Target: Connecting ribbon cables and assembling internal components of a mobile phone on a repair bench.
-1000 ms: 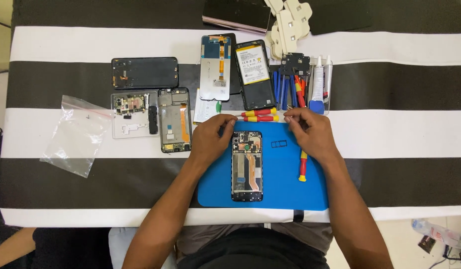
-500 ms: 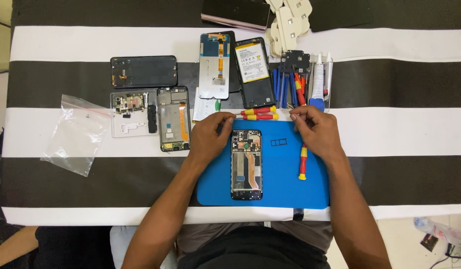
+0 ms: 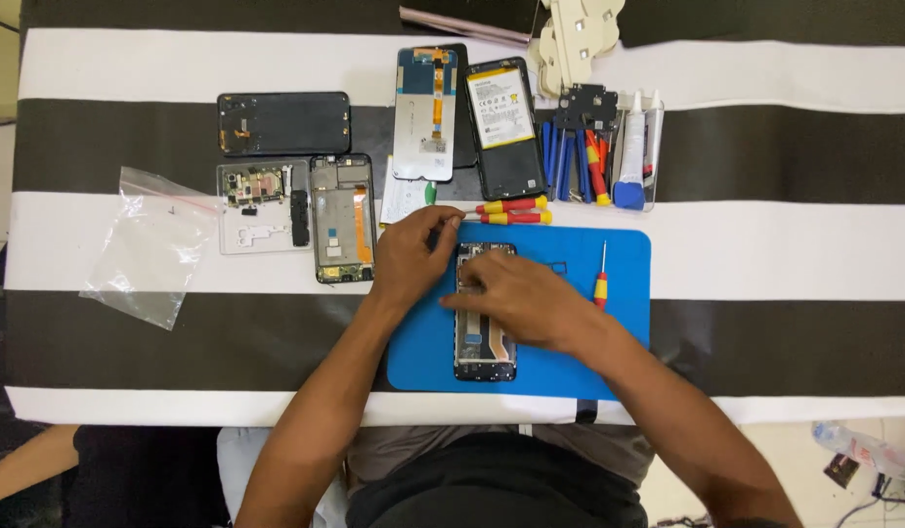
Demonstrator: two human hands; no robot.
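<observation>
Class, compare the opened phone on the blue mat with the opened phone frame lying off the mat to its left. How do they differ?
The phone on the mat lies on the blue mat under the right hand; the phone frame lies on the striped cloth, untouched. The left hand rests between them. Both lie flat, lengthwise, insides showing.

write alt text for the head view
A person's left hand and right hand rest on an opened phone lying on a blue mat, on a black-and-white striped table with phone parts and screwdrivers.
</observation>
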